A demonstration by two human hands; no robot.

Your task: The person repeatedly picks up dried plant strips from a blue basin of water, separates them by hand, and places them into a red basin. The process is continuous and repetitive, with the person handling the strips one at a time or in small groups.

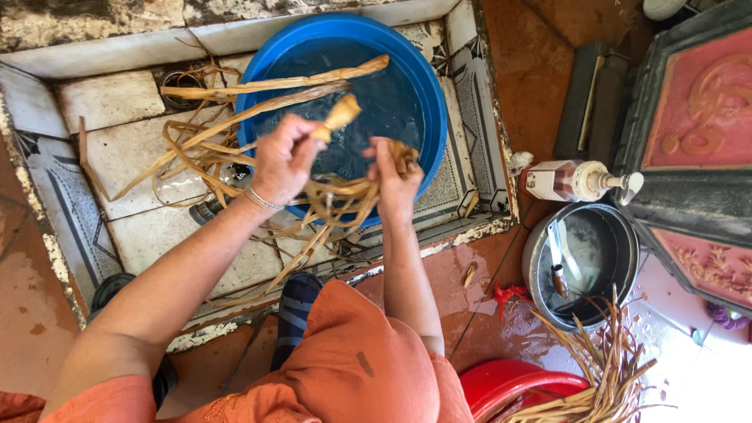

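My left hand [280, 160] grips one end of a bundle of long tan dried leaf strips [333, 200], a short stub sticking up from my fingers. My right hand [393, 176] holds the same bundle a little to the right. Both hands are above the near rim of a blue plastic basin [427, 94] filled with dark water. More long strips [274, 84] lie across the basin and trail left over the tiled basin floor. A thin bracelet circles my left wrist.
A tiled washing area [117, 149] with a low kerb surrounds the basin. To the right stand a metal pot [619, 258] holding utensils, a pump bottle [576, 182], a red basin [501, 385] and a pile of dry strips [603, 368]. A carved red and dark panel [697, 117] fills the right edge.
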